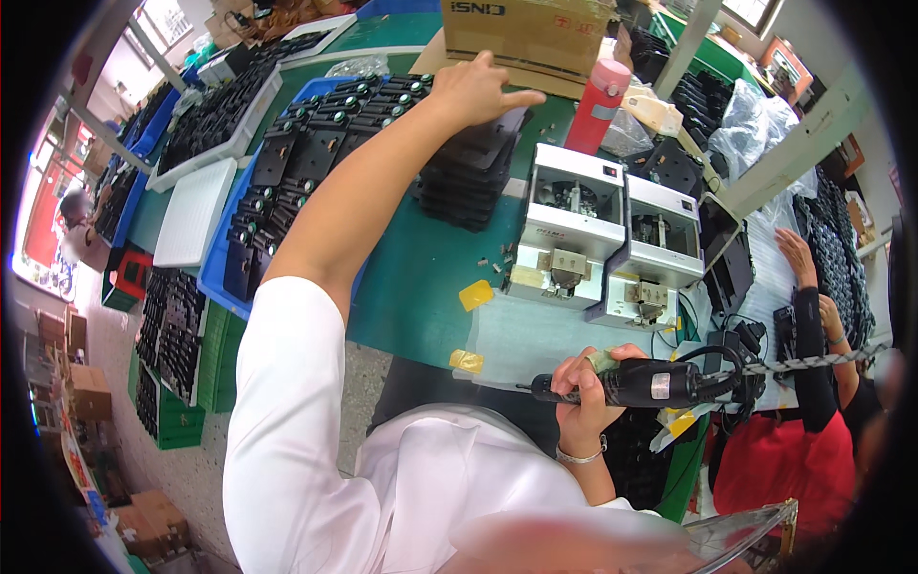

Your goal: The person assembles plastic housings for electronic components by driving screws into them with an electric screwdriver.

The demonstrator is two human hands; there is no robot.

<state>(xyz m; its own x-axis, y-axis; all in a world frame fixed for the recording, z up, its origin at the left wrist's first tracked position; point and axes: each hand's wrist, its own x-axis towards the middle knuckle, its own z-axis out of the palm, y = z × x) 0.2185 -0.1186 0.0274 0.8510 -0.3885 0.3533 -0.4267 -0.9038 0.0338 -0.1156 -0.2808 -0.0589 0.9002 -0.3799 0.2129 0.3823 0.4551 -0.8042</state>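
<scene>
My right hand [585, 390] is wrapped round a black electric screwdriver [645, 385], held level near the table's front edge with its bit pointing left. A cord runs from its right end. My left hand [470, 93] reaches to the far side of the table, fingers apart, with nothing visible in it. Just below that hand stands a stack of black plates [466, 187], and behind it is a cardboard box [524, 43]. Two white screw feeders, a left one [574, 225] and a right one [662, 244], stand side by side between my hands.
A blue tray [222, 258] of black assemblies lies under my left forearm. A red bottle [598, 107] stands behind the feeders. Yellow tape pieces [475, 295] and small loose screws lie on the green table [411, 297]. A co-worker's hand [796, 256] is at the right.
</scene>
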